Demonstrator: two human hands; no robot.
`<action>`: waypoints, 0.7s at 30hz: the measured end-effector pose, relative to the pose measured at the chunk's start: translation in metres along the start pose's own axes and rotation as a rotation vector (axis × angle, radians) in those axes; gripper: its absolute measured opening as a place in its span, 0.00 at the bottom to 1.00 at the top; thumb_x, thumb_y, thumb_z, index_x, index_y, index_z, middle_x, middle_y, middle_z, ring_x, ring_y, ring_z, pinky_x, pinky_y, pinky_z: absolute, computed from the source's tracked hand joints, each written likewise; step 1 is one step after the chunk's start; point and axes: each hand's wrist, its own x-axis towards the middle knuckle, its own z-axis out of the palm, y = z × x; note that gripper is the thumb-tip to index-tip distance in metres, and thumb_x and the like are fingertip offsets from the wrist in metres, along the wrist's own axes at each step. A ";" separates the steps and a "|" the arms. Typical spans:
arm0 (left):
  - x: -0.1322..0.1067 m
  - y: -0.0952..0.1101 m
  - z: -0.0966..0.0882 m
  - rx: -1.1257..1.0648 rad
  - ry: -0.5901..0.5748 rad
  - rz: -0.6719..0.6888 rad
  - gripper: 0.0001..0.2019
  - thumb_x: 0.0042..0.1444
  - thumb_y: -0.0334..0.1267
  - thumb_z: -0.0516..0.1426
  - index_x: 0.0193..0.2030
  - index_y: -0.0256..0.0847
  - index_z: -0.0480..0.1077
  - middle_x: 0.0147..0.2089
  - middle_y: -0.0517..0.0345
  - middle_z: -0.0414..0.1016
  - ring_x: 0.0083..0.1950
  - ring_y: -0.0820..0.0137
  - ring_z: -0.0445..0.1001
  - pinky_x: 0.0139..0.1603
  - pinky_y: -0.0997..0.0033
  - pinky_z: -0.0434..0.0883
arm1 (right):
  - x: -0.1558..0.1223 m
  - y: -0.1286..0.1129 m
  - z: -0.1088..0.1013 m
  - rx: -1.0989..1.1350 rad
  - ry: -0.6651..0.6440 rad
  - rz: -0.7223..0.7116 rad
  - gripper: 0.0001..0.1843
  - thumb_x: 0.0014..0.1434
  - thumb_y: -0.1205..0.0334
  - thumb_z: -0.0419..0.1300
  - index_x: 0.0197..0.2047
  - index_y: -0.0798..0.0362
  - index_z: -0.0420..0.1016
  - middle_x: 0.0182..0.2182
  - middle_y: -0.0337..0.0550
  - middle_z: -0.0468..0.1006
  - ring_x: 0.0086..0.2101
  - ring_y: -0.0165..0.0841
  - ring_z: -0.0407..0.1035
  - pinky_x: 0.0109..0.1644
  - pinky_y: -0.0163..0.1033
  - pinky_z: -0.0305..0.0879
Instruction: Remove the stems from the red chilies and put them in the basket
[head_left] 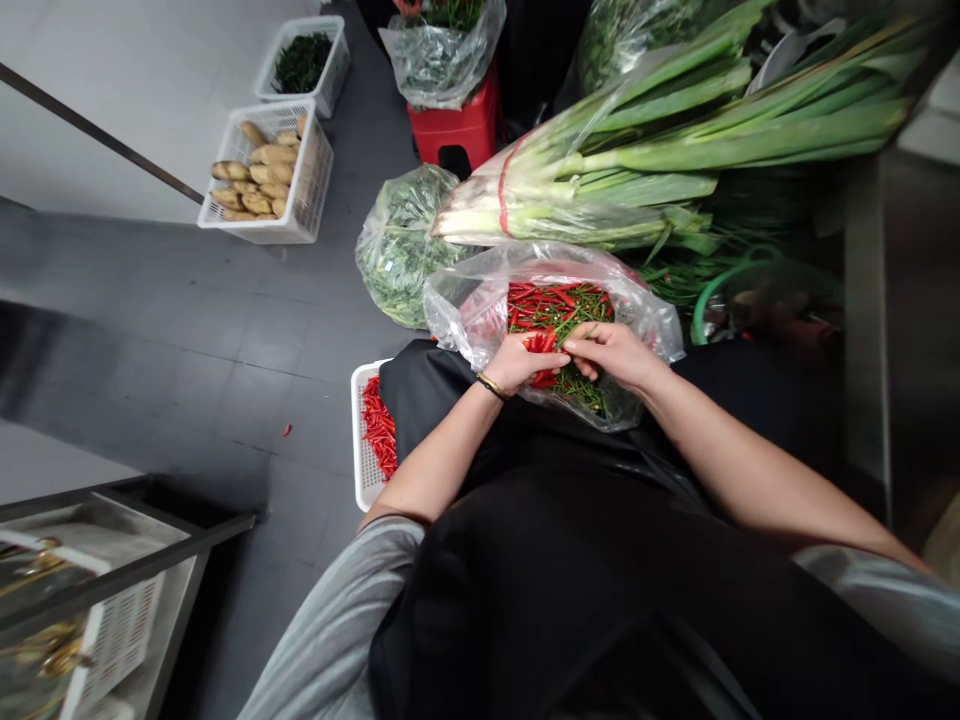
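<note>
A clear plastic bag (469, 305) full of small red chillies with green stems (559, 305) rests on my lap over a black apron. My left hand (517, 362), with a thin bracelet at the wrist, is closed around a bunch of red chillies at the bag's mouth. My right hand (611, 352) is beside it, fingers pinched on a chilli stem. Below my left arm, a white basket (361, 440) on the floor holds stemmed red chillies.
A tied bundle of leeks (600, 165) lies behind the bag, beside a bag of greens (397, 250). A red stool (457, 125) carries another bag. White baskets of ginger (262, 175) and dark greens (304, 62) sit on the grey tiled floor. A metal rack (112, 560) stands at lower left.
</note>
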 end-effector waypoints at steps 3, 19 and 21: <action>-0.001 -0.001 0.001 0.000 -0.032 -0.021 0.23 0.32 0.46 0.71 0.23 0.33 0.66 0.19 0.61 0.70 0.16 0.84 0.57 0.16 0.78 0.48 | -0.002 -0.006 0.000 -0.208 0.035 -0.153 0.22 0.48 0.41 0.65 0.25 0.53 0.72 0.14 0.34 0.67 0.16 0.26 0.59 0.21 0.33 0.54; -0.007 0.000 -0.007 0.026 -0.130 0.035 0.23 0.37 0.52 0.69 0.28 0.33 0.69 0.22 0.60 0.72 0.15 0.84 0.55 0.16 0.77 0.48 | -0.001 -0.006 -0.012 -0.102 -0.043 -0.101 0.24 0.46 0.36 0.65 0.27 0.50 0.74 0.24 0.40 0.75 0.26 0.32 0.68 0.31 0.38 0.66; -0.007 0.001 -0.005 0.057 -0.151 0.033 0.23 0.36 0.51 0.69 0.28 0.33 0.69 0.21 0.60 0.71 0.16 0.84 0.56 0.17 0.77 0.50 | 0.005 -0.003 -0.018 -0.228 -0.061 -0.110 0.21 0.47 0.39 0.66 0.31 0.50 0.78 0.31 0.41 0.79 0.32 0.33 0.71 0.37 0.38 0.67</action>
